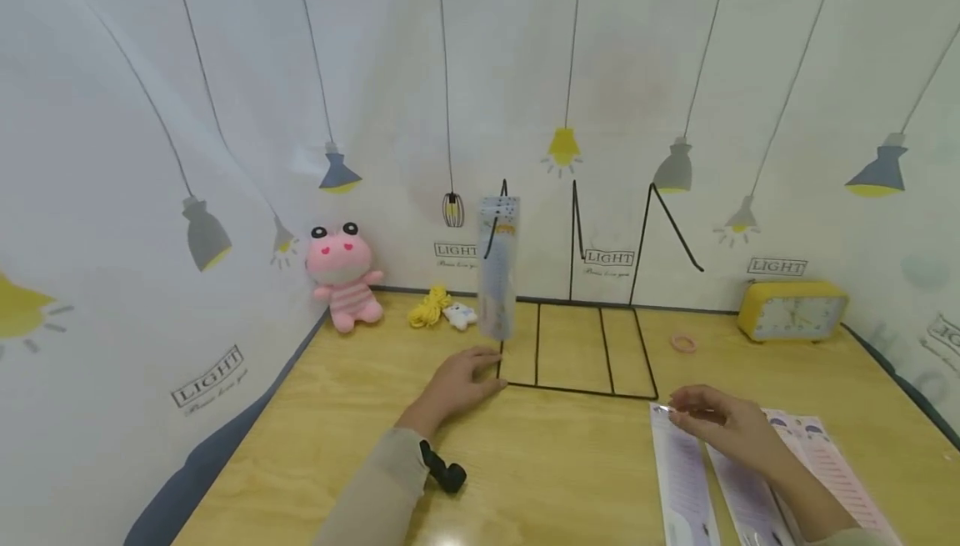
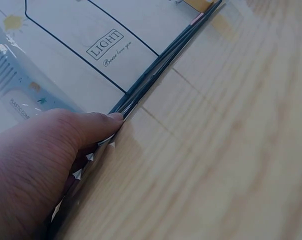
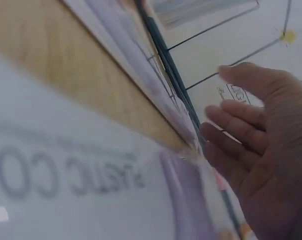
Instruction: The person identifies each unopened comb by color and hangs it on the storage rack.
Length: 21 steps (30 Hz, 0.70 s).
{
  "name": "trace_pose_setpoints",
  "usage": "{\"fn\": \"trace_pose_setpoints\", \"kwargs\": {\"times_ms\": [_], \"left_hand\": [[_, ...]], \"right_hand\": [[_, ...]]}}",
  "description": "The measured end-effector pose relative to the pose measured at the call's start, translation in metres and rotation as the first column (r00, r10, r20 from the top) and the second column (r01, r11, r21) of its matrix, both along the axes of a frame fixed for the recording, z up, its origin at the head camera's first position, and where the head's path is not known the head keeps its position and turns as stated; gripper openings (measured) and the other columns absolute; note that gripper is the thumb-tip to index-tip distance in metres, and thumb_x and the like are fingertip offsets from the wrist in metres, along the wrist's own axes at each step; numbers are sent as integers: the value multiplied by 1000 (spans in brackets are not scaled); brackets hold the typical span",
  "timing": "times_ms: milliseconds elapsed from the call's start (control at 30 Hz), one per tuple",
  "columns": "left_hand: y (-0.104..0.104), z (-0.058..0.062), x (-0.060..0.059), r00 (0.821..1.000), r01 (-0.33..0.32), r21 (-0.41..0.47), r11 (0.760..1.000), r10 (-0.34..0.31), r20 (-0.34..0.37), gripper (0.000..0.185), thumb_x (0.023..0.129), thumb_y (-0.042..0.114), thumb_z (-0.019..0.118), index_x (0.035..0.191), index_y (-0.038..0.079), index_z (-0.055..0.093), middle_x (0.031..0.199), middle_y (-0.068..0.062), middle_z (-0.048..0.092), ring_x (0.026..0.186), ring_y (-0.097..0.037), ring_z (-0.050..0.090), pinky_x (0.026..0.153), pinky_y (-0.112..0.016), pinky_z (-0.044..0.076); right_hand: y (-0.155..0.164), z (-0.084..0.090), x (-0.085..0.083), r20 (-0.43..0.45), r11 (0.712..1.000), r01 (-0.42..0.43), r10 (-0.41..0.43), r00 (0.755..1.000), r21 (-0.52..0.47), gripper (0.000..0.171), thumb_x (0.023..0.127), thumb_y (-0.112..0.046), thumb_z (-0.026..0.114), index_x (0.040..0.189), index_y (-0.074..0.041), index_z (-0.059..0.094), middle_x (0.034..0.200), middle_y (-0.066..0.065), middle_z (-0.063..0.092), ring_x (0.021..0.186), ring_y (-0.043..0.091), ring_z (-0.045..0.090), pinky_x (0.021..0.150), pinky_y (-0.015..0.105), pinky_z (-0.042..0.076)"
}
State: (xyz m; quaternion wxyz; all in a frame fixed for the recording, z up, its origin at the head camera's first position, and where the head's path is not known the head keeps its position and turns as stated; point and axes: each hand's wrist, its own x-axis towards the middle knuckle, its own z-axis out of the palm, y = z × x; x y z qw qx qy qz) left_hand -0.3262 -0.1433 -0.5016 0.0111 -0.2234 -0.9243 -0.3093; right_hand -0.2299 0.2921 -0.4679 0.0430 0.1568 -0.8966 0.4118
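Probably selecting the leftmost packet (image 1: 678, 467) toward the table's (image 1: 570, 463) right edge, we rest a relaxed left hand (image 1: 453, 383) against the rack (image 1: 577, 390), while our empty, loosely parted right hand (image 1: 738, 429) should pinch next.

Your rack (image 1: 572, 302): black wire, flat barred base on counter (image 1: 555, 463), three uprights with slanting hooks. Left hook before you bears hanging packs (image 1: 497, 283): clear, long, vertical, bluish comb showing. Nearer you, at right: purple packs (image 1: 681, 471) lying flat, lengthwise, printed; pink pack (image 1: 840, 471) flat at their right.
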Motion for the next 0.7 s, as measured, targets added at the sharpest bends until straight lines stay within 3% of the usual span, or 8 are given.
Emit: {"fn": "trace_pose_setpoints", "kwargs": {"times_ms": [200,467,700], "left_hand": [[1,-2,9,1000,8,-11,1000,-7,22,57,98,49,62,146,21,55,152,0,48,141,-30,42,115,-51,34],[-1,9,5,1000,0,-19,1000,-1,-21,56,98,48,63,146,21,56,150,0,50,140,-30,43,114,-52,36],[2,6,4,1000,6,-8,1000,-6,-13,56,98,47,63,146,20,56,151,-1,49,141,-31,42,115,-54,34]], "right_hand": [[6,-20,7,53,999,-18,21,998,-48,40,95,-35,71,125,-9,66,117,2,71,106,10,68,87,22,55],[5,-17,-1,-15,1000,16,-15,1000,24,36,94,-41,71,122,-19,69,115,-7,71,105,12,68,90,24,54],[10,-20,-4,-102,996,33,-25,995,80,35,92,-38,74,119,-16,70,112,-7,72,105,15,69,90,25,55]]}}
